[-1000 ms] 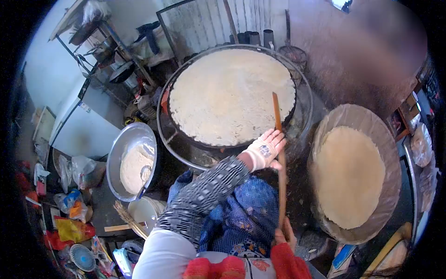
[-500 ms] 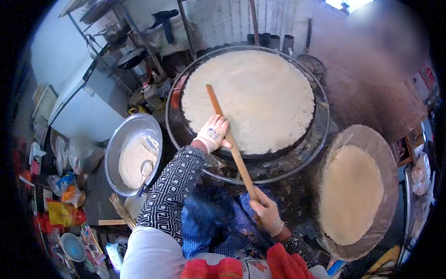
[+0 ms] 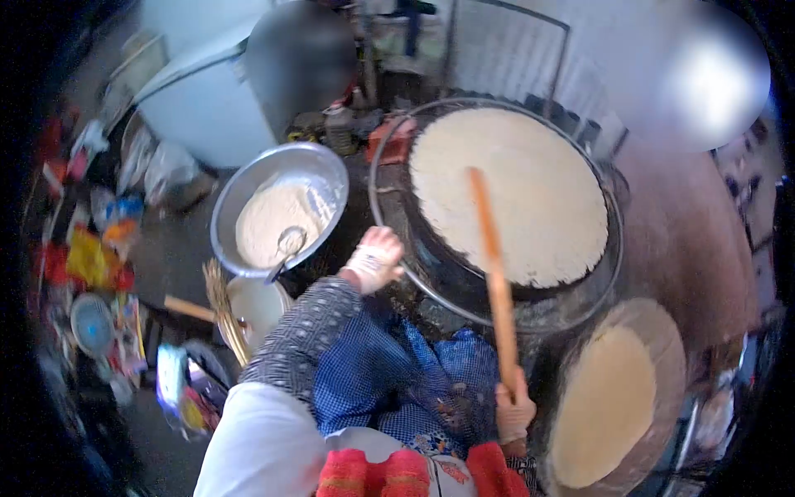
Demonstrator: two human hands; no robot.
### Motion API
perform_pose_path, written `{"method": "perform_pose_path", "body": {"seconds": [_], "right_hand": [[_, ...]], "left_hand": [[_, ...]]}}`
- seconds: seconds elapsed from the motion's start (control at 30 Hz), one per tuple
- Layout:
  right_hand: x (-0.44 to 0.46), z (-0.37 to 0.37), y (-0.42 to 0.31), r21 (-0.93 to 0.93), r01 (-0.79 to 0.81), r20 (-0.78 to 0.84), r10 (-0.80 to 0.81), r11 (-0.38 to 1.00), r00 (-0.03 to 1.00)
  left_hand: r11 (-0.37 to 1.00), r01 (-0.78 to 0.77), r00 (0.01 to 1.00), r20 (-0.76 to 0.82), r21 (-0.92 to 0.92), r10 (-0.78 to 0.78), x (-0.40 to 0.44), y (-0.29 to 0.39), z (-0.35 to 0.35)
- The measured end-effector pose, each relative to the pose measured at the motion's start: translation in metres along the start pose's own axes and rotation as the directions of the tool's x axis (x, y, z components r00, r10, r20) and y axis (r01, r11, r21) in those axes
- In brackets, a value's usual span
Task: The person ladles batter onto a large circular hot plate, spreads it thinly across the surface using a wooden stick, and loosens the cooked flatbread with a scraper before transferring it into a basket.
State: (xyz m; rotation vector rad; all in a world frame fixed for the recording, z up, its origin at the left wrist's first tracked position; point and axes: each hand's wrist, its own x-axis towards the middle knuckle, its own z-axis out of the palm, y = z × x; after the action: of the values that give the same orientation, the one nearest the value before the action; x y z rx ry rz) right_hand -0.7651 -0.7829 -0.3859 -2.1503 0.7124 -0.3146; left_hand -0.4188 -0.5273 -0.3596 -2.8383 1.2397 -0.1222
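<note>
Wooden stick [image 3: 497, 277], one: my right hand [image 3: 515, 410] is gripping its near end; long axis is running forward, tip inside the griddle's [image 3: 542, 291] left edge. My left hand [image 3: 374, 259], empty, thumb apart, is hovering leftward.

Central item: my blue checked lap garment [image 3: 356, 369], small-patterned, with a floral print [image 3: 435, 443] along its near edge. My left hand [image 3: 377, 255], left of the lap garment: one pale glove, dark marking on the back, too blurred to read. Directly left of the lap garment: one black-and-white patterned sleeve [image 3: 302, 331]; also left but nearer me, one plain white upper sleeve [image 3: 257, 443]. My right hand [image 3: 515, 412], right of the lap garment: one pale glove; nearer me, one dark patterned cuff [image 3: 522, 467]. Nearer than the lap garment: red textured cloth [image 3: 364, 474], brownish bands.
</note>
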Motion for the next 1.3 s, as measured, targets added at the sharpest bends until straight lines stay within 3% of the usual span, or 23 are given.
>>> {"method": "perform_pose_path", "body": {"seconds": [0.03,0.07,0.13,0.17,0.23,0.3,0.4,0.47,0.53,0.6,0.63,0.7,0.73,0.8,0.87,0.9,1.0,1.03,1.07,1.13,1.2,1.23,1.3], "right_hand": [[0.009,-0.012,0.029,-0.214,-0.036,-0.095,0.016,0.976,0.995],[0.016,-0.021,0.024,-0.046,0.151,-0.261,-0.158,0.987,0.952],[0.024,-0.041,0.052,0.198,-0.038,-0.217,0.082,0.979,0.973],[0.027,-0.047,0.052,0.298,-0.122,-0.172,0.179,0.947,0.969],[0.008,-0.05,-0.006,0.406,-0.219,-0.025,0.25,0.887,0.968],[0.007,-0.047,-0.001,0.458,-0.207,0.201,0.126,0.865,0.972],[-0.01,-0.03,-0.094,0.261,-0.171,0.462,0.033,0.95,0.886],[-0.011,-0.022,-0.124,0.223,-0.117,0.591,-0.038,0.968,0.806],[-0.009,-0.021,-0.162,0.144,-0.109,0.735,-0.033,0.984,0.678],[-0.003,-0.004,-0.194,0.084,0.199,0.807,-0.184,0.976,0.561],[-0.004,0.014,-0.21,0.061,0.203,0.842,-0.16,0.977,0.515],[-0.003,0.06,-0.232,0.2,0.402,0.838,-0.368,0.894,0.402],[-0.003,0.085,-0.241,0.307,0.509,0.782,-0.519,0.804,0.346],[-0.004,0.119,-0.248,0.421,0.679,0.559,-0.762,0.601,0.327],[-0.014,0.085,-0.293,0.353,0.122,0.855,-0.372,0.928,0.36],[-0.011,0.056,-0.307,0.186,0.018,0.96,-0.185,0.982,0.212],[-0.005,0.015,-0.269,0.353,-0.018,0.823,-0.32,0.935,-0.47],[-0.021,0.008,-0.264,0.359,0.011,0.808,-0.305,0.933,-0.505],[-0.036,0.004,-0.254,0.386,0.096,0.812,-0.289,0.918,-0.507],[-0.055,-0.004,-0.23,0.578,0.201,0.799,-0.5,0.791,-0.333],[-0.056,-0.032,-0.239,0.6,0.323,0.727,-0.668,0.732,0.161],[-0.051,-0.043,-0.244,0.573,0.395,0.619,-0.695,0.718,0.365],[-0.036,-0.036,-0.252,0.506,0.498,0.477,-0.71,0.704,0.518]], "left_hand": [[0.999,-0.037,0.999,0.008,-0.029,0.037,0.004,0.019,0.013],[0.996,-0.074,0.997,0.018,-0.058,0.075,0.006,0.041,0.028],[0.986,-0.061,0.966,-0.259,-0.153,0.02,-0.008,0.082,0.017],[0.984,-0.063,0.978,-0.207,-0.169,0.027,-0.011,0.101,0.01],[0.979,-0.068,0.972,-0.232,-0.192,0.022,-0.012,0.145,0.013],[0.958,-0.17,0.945,-0.313,-0.232,0.092,-0.031,0.184,0.019],[0.74,-0.403,0.915,-0.252,-0.538,0.315,-0.102,0.241,0.046],[0.663,-0.349,0.917,-0.096,-0.662,0.386,-0.15,0.238,0.057],[0.615,-0.264,0.95,-0.091,-0.743,0.298,-0.18,0.21,0.044],[0.591,-0.111,0.95,0.088,-0.799,0.298,-0.199,0.178,0.02],[0.57,-0.128,0.966,0.028,-0.812,0.258,-0.209,0.169,0.022],[0.522,-0.181,0.978,-0.098,-0.834,0.181,-0.23,0.158,0.021],[0.494,-0.211,0.977,-0.161,-0.844,0.142,-0.24,0.153,0.018],[0.274,-0.024,0.987,0.021,-0.961,0.158,-0.257,0.13,-0.013],[0.059,0.1,0.99,0.105,-0.993,0.09,-0.285,0.104,-0.044],[-0.022,0.064,0.994,0.062,-0.998,0.089,-0.299,0.094,-0.05],[-0.297,-0.079,0.983,-0.124,-0.952,0.137,-0.339,0.062,-0.072],[-0.363,-0.154,0.951,-0.238,-0.919,0.198,-0.349,0.056,-0.08],[-0.432,-0.218,0.905,-0.347,-0.875,0.246,-0.355,0.055,-0.089],[-0.465,-0.272,0.78,-0.476,-0.842,0.406,-0.354,0.061,-0.105],[-0.399,-0.439,0.647,-0.592,-0.805,0.482,-0.346,0.062,-0.128],[-0.378,-0.439,0.656,-0.578,-0.815,0.484,-0.345,0.067,-0.135],[-0.386,-0.432,0.589,-0.579,-0.815,0.564,-0.337,0.073,-0.14]]}}
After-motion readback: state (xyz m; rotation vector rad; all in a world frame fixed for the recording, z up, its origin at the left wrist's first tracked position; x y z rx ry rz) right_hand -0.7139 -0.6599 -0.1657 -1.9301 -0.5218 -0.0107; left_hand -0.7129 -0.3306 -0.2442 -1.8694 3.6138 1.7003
